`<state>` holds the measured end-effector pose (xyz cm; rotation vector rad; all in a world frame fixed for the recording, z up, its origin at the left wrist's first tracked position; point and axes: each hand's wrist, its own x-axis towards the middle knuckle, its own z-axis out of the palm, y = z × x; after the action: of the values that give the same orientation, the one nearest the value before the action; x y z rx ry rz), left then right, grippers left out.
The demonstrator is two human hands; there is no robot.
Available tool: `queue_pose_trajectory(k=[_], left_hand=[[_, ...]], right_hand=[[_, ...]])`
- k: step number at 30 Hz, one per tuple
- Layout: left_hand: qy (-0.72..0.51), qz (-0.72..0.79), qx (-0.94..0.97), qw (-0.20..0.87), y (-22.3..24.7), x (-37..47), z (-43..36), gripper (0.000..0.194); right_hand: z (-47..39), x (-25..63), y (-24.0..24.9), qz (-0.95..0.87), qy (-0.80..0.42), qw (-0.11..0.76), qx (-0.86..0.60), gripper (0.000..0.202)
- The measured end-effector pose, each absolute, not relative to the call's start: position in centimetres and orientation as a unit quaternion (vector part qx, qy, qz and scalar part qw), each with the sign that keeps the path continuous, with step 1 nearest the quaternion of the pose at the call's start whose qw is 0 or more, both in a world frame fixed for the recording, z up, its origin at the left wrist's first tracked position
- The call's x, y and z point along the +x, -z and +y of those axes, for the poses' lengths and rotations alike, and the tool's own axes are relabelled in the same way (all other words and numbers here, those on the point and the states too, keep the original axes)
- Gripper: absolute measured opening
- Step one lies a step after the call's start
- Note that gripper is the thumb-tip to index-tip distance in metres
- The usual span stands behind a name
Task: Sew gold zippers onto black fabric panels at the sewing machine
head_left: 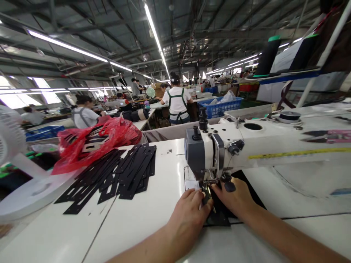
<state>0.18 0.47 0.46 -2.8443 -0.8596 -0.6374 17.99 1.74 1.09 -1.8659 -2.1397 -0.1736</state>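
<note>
A black piece of material [219, 217] with a gold-toothed zipper [209, 192] lies under the needle area of a white and grey sewing machine [201, 151]. My left hand [192, 212] is on the left of the zipper, its fingers bent together and gripping the black piece. On the right, my right hand [234, 193] rests on the black material close to the presser foot, its thumb near the zipper. The machine head partly hides its other fingers, so their hold is unclear.
Many black cut strips [134, 170] lie heaped on the white table [161, 179], beside a red plastic bag [101, 137]. A white fan [30, 182] stands at left. Pink-handled snips [329, 136] lie on the machine arm. People work beyond, near a blue basket [222, 106].
</note>
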Motion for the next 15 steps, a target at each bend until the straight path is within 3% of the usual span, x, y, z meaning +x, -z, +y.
queue_pose_trajectory(k=[3, 5, 7, 10, 15], left_hand=[[0.25, -0.282, -0.926, -0.017, -0.4, -0.3, 0.5, 0.026], [0.282, -0.273, -0.918, -0.061, -0.5, -0.5, 0.7, 0.024], [0.303, -0.274, -0.908, -0.089, -0.7, -0.6, 0.8, 0.023], [0.302, -0.295, -0.9, -0.105, -0.9, -0.4, 0.7, 0.021], [0.298, -0.299, -0.903, -0.08, -0.7, 0.1, -0.4, 0.018]], right_hand=[[-0.6, 19.3, -1.0, -0.797, 0.079, 0.179, -0.572, 0.027], [-2.1, 20.2, -0.8, -0.865, 0.111, 0.211, -0.441, 0.044], [-2.8, 20.7, -0.7, -0.896, 0.121, 0.243, -0.352, 0.045], [-2.5, 20.6, -1.2, -0.892, 0.07, 0.293, -0.338, 0.03], [-1.8, 20.0, -2.6, -0.888, 0.018, 0.309, -0.341, 0.027]])
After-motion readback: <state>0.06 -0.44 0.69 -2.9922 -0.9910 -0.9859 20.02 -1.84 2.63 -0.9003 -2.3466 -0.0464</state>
